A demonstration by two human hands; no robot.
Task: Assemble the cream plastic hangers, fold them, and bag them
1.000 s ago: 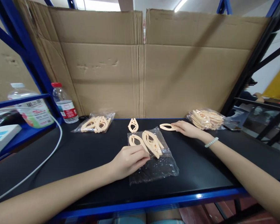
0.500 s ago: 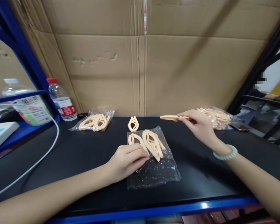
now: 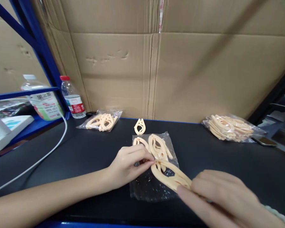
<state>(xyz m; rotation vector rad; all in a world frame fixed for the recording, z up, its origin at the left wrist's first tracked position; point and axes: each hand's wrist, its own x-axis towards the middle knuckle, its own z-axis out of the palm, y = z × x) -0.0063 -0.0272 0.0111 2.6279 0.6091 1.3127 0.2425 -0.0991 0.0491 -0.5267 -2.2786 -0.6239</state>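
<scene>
A clear plastic bag [image 3: 146,190] lies flat on the black table, with beige folding hangers [image 3: 157,145] in its far half. My left hand [image 3: 131,163] is closed in a pinch at the middle of the bag, on its film; part of the hangers is hidden behind it. In my right hand [image 3: 218,196] is another folded beige hanger [image 3: 172,175], gripped by its near end. The hanger slants over the bag, its far tip at my left fingertips. Whether the left fingers also touch that tip, I cannot tell.
One loose hanger [image 3: 140,127] lies beyond the bag. Filled hanger bags sit at back left [image 3: 102,121] and back right [image 3: 229,128], the latter beside a phone [image 3: 264,141]. A red-capped bottle [image 3: 73,99] and a white cable [image 3: 49,153] are on the left. Cardboard [image 3: 116,63] walls the back.
My right hand has brought its hanger from near the right-hand bag down and toward me, over the middle bag. My left hand keeps its pinch. The view has shifted a little.
</scene>
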